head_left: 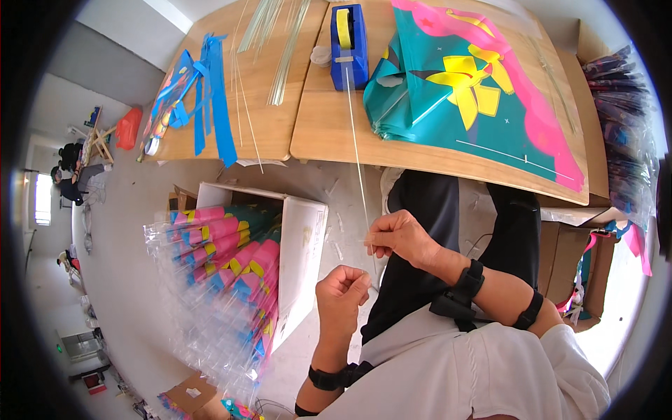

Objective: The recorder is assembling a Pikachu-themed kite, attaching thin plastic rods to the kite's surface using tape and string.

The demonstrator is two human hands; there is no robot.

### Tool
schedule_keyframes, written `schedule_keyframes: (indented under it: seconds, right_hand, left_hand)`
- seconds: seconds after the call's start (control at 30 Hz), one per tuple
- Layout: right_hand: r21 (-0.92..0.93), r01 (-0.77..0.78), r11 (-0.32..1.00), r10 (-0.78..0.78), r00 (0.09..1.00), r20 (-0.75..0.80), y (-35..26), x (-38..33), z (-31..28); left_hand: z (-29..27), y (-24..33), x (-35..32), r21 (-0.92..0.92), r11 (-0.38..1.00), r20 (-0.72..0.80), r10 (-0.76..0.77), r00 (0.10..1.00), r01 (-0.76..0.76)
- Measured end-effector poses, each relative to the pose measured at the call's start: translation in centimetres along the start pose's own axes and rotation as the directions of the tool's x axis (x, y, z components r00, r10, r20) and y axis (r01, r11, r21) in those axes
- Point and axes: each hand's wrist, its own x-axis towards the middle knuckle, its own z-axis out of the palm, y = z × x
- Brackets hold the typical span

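A thin pale rod point(358, 157) slopes from beside the blue tape dispenser point(357, 66), over the table edge, down to my hands above my lap. My right hand point(406, 240) is closed in a pinch at the rod's lower part, with what looks like a clear scrap at the fingertips. Just below and to the left, my left hand point(341, 297) is closed too, thumb against fingers; anything between them is too small to make out. On the table right of the dispenser lies a stack of teal and pink plastic sheets point(434, 105) with yellow bow shapes.
Blue ribbon strips point(222, 105) and bundles of thin rods point(288, 63) lie on the table's left part. A white box point(304, 241) full of plastic-wrapped pink and teal pieces point(234, 266) stands left of my legs. Wrapped bundles point(623, 133) hang at right above a cardboard box point(560, 255).
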Motion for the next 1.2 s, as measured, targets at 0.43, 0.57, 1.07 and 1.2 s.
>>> schedule_keyframes:
  seconds: [0.43,0.57,1.07,1.2]
  right_hand:
    - [-0.868,0.197,0.455,-0.511,0.857,-0.073,-3.6,8.3,-2.2]
    - [-0.94,0.03,0.341,-0.453,0.881,-0.136,-5.9,12.1,-2.7]
    - [0.257,0.361,0.896,-0.122,0.757,-0.641,-15.2,17.2,-5.5]
    - [0.36,0.382,0.851,-0.042,0.734,-0.678,-15.3,18.7,-5.5]
  left_hand:
    - [-3.4,0.6,0.6,-0.14,0.988,0.101,0.083,0.991,-0.068]
    - [-4.3,0.2,1.2,-0.127,0.991,0.114,0.06,0.992,-0.046]
    - [-3.9,-2.1,2.1,-0.112,0.992,0.263,-0.028,0.964,0.059]
    - [-5.3,-3.5,2.6,0.005,1.0,0.271,0.003,0.963,-0.005]
